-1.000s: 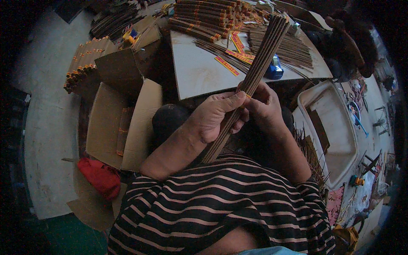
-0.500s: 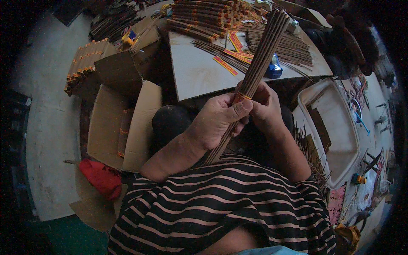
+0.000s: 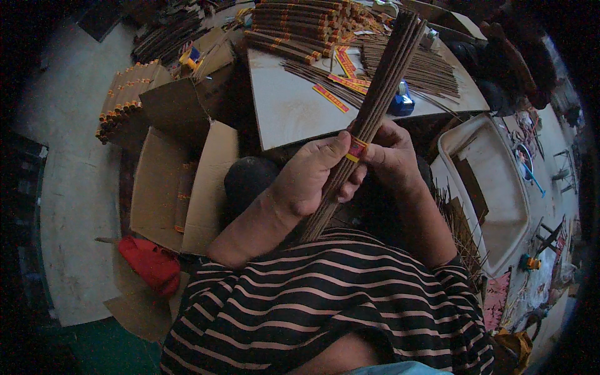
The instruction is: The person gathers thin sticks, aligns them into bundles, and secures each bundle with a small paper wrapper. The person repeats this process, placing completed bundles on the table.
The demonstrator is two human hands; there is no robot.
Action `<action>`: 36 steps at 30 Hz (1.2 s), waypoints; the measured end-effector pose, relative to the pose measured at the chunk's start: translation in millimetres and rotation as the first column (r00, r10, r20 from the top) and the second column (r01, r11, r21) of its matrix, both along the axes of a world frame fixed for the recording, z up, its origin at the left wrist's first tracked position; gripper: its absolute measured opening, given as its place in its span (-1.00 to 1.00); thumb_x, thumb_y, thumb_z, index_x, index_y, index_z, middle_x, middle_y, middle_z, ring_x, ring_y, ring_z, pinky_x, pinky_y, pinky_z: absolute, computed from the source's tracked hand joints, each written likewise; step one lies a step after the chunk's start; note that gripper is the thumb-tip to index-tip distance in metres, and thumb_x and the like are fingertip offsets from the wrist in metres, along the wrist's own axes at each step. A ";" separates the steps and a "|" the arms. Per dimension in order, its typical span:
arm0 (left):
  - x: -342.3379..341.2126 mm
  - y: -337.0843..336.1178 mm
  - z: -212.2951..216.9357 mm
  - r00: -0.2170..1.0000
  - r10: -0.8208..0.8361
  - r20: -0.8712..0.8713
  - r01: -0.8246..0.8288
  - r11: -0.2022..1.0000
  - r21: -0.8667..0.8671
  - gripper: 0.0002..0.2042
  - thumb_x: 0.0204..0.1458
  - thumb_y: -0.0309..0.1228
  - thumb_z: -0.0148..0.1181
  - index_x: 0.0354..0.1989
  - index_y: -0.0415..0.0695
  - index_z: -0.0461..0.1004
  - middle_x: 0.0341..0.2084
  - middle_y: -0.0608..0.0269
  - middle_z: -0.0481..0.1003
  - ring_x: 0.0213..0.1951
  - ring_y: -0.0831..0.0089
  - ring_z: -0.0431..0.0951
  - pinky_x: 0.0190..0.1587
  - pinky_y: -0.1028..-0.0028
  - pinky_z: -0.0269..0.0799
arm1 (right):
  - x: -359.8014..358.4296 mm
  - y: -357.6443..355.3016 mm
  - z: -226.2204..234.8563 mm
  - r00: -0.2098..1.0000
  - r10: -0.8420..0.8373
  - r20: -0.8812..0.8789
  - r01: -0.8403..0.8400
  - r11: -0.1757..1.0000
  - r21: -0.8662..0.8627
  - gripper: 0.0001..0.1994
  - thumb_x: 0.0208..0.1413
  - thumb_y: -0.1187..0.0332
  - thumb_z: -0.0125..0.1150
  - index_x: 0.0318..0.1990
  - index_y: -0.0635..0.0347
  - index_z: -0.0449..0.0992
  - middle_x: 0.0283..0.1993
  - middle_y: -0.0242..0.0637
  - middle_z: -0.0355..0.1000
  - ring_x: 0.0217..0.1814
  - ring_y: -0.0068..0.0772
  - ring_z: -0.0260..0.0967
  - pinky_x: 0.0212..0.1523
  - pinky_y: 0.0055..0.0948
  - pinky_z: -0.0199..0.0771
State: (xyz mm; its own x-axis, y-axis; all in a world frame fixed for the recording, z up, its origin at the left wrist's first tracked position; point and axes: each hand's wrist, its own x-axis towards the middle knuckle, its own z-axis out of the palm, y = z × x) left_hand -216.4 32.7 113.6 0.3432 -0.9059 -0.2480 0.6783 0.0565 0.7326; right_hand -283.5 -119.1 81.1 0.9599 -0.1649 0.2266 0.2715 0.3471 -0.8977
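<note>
The left hand (image 3: 317, 170) grips a tilted bundle of brown incense sticks (image 3: 389, 81); the right hand (image 3: 397, 157) closes on it beside the red-and-yellow paper band (image 3: 356, 149). The white worktop (image 3: 281, 109) carries stacked banded bundles (image 3: 294, 26), loose sticks (image 3: 431, 72), paper strips (image 3: 330, 98) and a blue tape dispenser (image 3: 401, 105). Left: open cardboard box (image 3: 209, 181). Right: white plastic tub (image 3: 507, 219).

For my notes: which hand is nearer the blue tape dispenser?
Right: in the picture, the right hand is below the blue tape dispenser; the left hand, lower and further left.
</note>
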 end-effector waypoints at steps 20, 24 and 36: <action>47.1 -11.0 -2.6 0.815 0.478 0.329 -0.389 0.871 -0.301 -0.69 -0.10 -0.20 0.22 -0.41 -0.23 0.40 -0.56 0.23 0.41 -0.58 0.50 0.41 -0.51 0.52 0.37 | 20.6 52.9 -7.7 0.952 0.102 -0.287 -0.188 0.939 -0.288 -0.58 -0.12 0.38 0.23 -0.09 0.21 0.22 -0.25 -0.28 0.33 -0.26 -0.43 0.32 -0.27 -0.48 0.34; 48.5 -13.2 -12.7 0.695 0.579 0.426 -0.519 0.815 -0.258 -0.74 -0.03 -0.27 0.12 -0.46 -0.27 0.42 -0.55 0.19 0.45 -0.52 0.44 0.46 -0.39 0.47 0.42 | 21.7 57.4 -15.7 0.948 -0.259 -0.186 0.049 0.694 -0.718 -0.66 -0.08 0.40 0.14 -0.15 0.25 0.21 -0.31 0.02 0.37 -0.29 -0.03 0.38 -0.31 -0.24 0.36; 92.7 5.8 12.8 0.616 0.747 0.251 -0.679 0.665 -0.311 -0.81 -0.09 -0.32 0.19 -0.50 -0.14 0.34 -0.62 0.26 0.40 -0.57 0.43 0.40 -0.48 0.47 0.37 | 10.6 51.0 -19.7 0.935 -0.301 -0.186 -0.016 0.487 -0.873 -0.68 -0.07 0.45 0.11 -0.13 0.24 0.23 -0.40 0.01 0.38 -0.40 0.04 0.37 -0.43 -0.22 0.35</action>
